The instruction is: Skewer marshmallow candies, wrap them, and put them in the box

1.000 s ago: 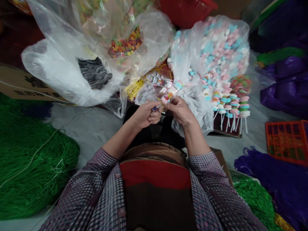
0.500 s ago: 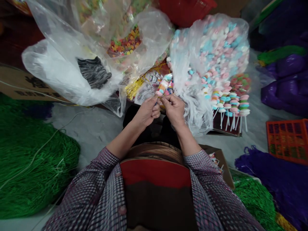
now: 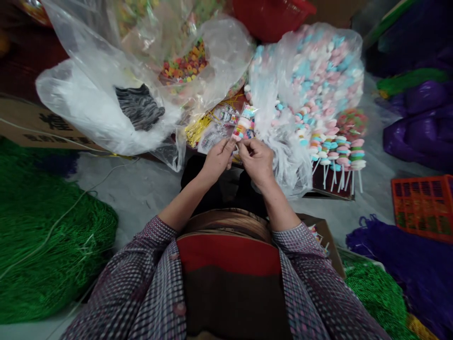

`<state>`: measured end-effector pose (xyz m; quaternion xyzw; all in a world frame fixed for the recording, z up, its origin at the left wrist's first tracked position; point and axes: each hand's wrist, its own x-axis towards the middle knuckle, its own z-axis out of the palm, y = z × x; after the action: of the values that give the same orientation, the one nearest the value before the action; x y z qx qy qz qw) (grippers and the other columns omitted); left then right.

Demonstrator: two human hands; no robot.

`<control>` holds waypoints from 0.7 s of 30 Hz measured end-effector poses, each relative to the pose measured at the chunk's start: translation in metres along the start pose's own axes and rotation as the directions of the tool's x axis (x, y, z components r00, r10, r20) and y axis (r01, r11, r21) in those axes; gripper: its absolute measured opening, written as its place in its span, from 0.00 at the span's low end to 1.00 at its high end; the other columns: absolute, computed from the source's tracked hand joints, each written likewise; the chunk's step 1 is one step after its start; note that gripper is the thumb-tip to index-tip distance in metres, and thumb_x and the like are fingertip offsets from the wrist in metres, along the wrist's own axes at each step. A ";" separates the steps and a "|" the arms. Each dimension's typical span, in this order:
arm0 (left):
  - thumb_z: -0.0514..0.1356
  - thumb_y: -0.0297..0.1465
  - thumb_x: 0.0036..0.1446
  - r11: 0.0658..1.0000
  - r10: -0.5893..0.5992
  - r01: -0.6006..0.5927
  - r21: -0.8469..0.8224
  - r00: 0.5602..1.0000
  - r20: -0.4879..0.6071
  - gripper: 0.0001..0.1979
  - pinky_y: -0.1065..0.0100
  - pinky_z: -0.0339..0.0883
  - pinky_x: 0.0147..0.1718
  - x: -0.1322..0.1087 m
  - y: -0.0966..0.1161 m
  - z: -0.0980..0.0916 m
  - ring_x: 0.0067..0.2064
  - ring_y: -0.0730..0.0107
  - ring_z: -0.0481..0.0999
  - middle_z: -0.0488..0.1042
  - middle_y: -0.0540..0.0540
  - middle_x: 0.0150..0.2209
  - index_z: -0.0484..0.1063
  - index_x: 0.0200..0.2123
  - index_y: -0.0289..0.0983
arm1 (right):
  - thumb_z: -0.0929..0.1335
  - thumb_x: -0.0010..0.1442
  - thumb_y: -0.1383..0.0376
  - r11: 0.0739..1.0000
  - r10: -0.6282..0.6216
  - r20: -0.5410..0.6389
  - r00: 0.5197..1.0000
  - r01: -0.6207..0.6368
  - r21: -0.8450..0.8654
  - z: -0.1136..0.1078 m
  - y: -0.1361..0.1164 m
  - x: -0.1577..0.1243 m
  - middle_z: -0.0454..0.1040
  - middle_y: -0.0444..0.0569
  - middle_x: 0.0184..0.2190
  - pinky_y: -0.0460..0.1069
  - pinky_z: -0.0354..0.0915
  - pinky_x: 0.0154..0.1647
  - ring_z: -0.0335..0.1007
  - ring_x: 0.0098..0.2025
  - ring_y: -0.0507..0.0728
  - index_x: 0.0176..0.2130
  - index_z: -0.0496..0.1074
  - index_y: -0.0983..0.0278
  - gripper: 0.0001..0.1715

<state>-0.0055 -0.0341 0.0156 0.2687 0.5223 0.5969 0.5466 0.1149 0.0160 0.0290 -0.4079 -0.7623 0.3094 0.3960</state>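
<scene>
Two bare hands work close together at the near edge of a dark red table [image 3: 331, 185], the left hand [image 3: 218, 158] and right hand [image 3: 259, 159] both pinching the lower end of a wrapped marshmallow skewer [image 3: 241, 128], which points away from the worker. The step in hand appears to be fastening the wrapper's neck around the stick, though fingers hide the tie itself; the next move calls for one hand to steady the neck while the other tightens it. To the skewer's left lie what look like gold twist ties [image 3: 196, 134]; well to the right, a row of other marshmallow skewers [image 3: 341, 153] rests sticks toward the worker. Beyond sit ring-shaped gummies [image 3: 187, 65], a bag of pastel marshmallows [image 3: 314, 66] and, farthest, a red basin [image 3: 272, 16].
</scene>
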 end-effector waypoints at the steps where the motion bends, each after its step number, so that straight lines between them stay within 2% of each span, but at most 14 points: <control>1: 0.64 0.40 0.64 0.998 0.061 -0.061 0.007 0.998 0.006 0.12 0.77 0.60 0.25 0.002 0.001 0.000 0.23 0.80 0.66 0.67 0.56 0.23 0.70 0.33 0.39 | 0.67 0.62 0.67 1.000 -0.015 -0.008 1.000 0.015 -0.020 -0.001 -0.003 -0.001 0.77 0.46 0.28 0.50 0.67 0.40 0.71 0.32 0.54 0.29 0.76 0.61 0.11; 3: 0.65 0.37 0.62 0.982 0.186 -0.186 -0.002 0.982 0.029 0.08 0.75 0.69 0.36 0.005 0.006 -0.001 0.36 0.76 0.77 0.77 0.51 0.33 0.73 0.39 0.39 | 0.66 0.62 0.69 0.999 -0.028 -0.008 1.000 0.028 -0.035 -0.002 -0.008 -0.002 0.77 0.45 0.29 0.50 0.67 0.41 0.70 0.32 0.54 0.30 0.75 0.61 0.10; 5: 0.64 0.35 0.62 0.966 0.255 -0.251 -0.054 0.964 0.070 0.09 0.70 0.71 0.47 0.005 0.017 -0.001 0.50 0.70 0.78 0.79 0.47 0.43 0.74 0.44 0.40 | 0.66 0.61 0.69 1.000 -0.008 0.019 1.000 0.008 -0.012 -0.004 -0.012 -0.003 0.77 0.45 0.29 0.50 0.66 0.40 0.69 0.31 0.53 0.29 0.74 0.61 0.10; 7: 0.61 0.34 0.63 0.951 0.300 -0.287 -0.111 0.946 0.122 0.09 0.66 0.71 0.52 -0.001 0.034 -0.002 0.55 0.67 0.77 0.80 0.46 0.45 0.76 0.45 0.41 | 0.67 0.61 0.68 0.999 0.033 0.048 0.998 -0.034 0.021 -0.006 -0.013 -0.001 0.76 0.43 0.27 0.49 0.65 0.38 0.67 0.29 0.52 0.28 0.73 0.61 0.09; 8: 0.58 0.35 0.64 0.938 0.335 -0.315 -0.143 0.931 0.149 0.10 0.64 0.71 0.52 -0.006 0.043 -0.003 0.54 0.66 0.77 0.80 0.45 0.43 0.77 0.43 0.41 | 0.68 0.60 0.67 0.998 0.057 0.053 0.997 -0.059 0.035 -0.007 -0.013 0.000 0.75 0.42 0.26 0.49 0.64 0.36 0.66 0.28 0.52 0.28 0.72 0.61 0.09; 10: 0.52 0.41 0.68 0.930 0.365 -0.346 -0.124 0.912 0.189 0.18 0.60 0.72 0.48 -0.019 0.058 -0.004 0.48 0.62 0.79 0.79 0.43 0.36 0.79 0.38 0.40 | 0.69 0.60 0.65 0.992 0.108 0.038 0.993 -0.110 0.065 -0.011 -0.013 0.006 0.73 0.41 0.24 0.48 0.63 0.34 0.64 0.27 0.51 0.28 0.73 0.61 0.09; 13: 0.50 0.54 0.67 0.903 0.379 -0.413 0.121 0.897 0.227 0.31 0.61 0.72 0.40 -0.034 0.064 -0.005 0.36 0.63 0.76 0.76 0.44 0.26 0.77 0.25 0.39 | 0.70 0.62 0.61 0.983 0.143 -0.038 0.989 -0.137 0.123 -0.017 -0.018 0.013 0.72 0.40 0.24 0.48 0.62 0.33 0.63 0.27 0.51 0.30 0.75 0.61 0.09; 15: 0.52 0.59 0.63 0.901 0.308 -0.360 0.242 0.924 0.227 0.34 0.63 0.70 0.37 -0.035 0.060 -0.005 0.32 0.66 0.73 0.72 0.45 0.23 0.76 0.22 0.39 | 0.69 0.63 0.60 0.984 0.115 -0.069 0.991 -0.104 0.144 -0.020 -0.026 0.014 0.73 0.41 0.25 0.48 0.64 0.34 0.65 0.29 0.51 0.32 0.75 0.60 0.09; 16: 0.51 0.61 0.62 0.928 0.234 -0.284 0.241 0.948 0.213 0.35 0.65 0.69 0.35 -0.032 0.058 -0.005 0.30 0.68 0.71 0.70 0.46 0.21 0.75 0.22 0.38 | 0.69 0.63 0.59 0.986 0.094 -0.069 0.993 -0.083 0.145 -0.021 -0.030 0.013 0.74 0.42 0.26 0.49 0.65 0.35 0.66 0.29 0.51 0.32 0.76 0.60 0.09; 18: 0.46 0.62 0.63 0.986 0.089 -0.111 0.125 0.981 0.171 0.38 0.68 0.66 0.31 -0.024 0.056 -0.005 0.25 0.71 0.66 0.63 0.48 0.18 0.74 0.23 0.37 | 0.69 0.64 0.59 0.990 0.055 -0.039 0.998 -0.049 0.129 -0.022 -0.036 0.009 0.76 0.42 0.28 0.50 0.67 0.37 0.67 0.31 0.52 0.33 0.76 0.60 0.09; 19: 0.43 0.62 0.65 0.997 0.054 -0.061 0.037 0.986 0.156 0.39 0.69 0.64 0.28 -0.020 0.056 -0.006 0.24 0.73 0.63 0.61 0.49 0.17 0.74 0.24 0.37 | 0.69 0.64 0.60 0.993 0.040 -0.019 0.999 -0.038 0.115 -0.022 -0.037 0.007 0.76 0.42 0.28 0.50 0.67 0.38 0.67 0.31 0.52 0.33 0.76 0.60 0.09; 21: 0.38 0.59 0.68 0.995 0.057 -0.044 -0.089 0.988 0.146 0.41 0.70 0.61 0.26 -0.014 0.058 -0.009 0.21 0.75 0.59 0.60 0.49 0.16 0.76 0.26 0.36 | 0.70 0.63 0.62 0.996 0.026 0.017 1.000 -0.027 0.089 -0.023 -0.037 0.004 0.76 0.42 0.27 0.50 0.67 0.38 0.67 0.30 0.52 0.32 0.76 0.60 0.07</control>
<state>-0.0319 -0.0420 0.0698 0.3018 0.4471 0.6109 0.5795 0.1191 0.0058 0.0709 -0.3973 -0.7453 0.3515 0.4039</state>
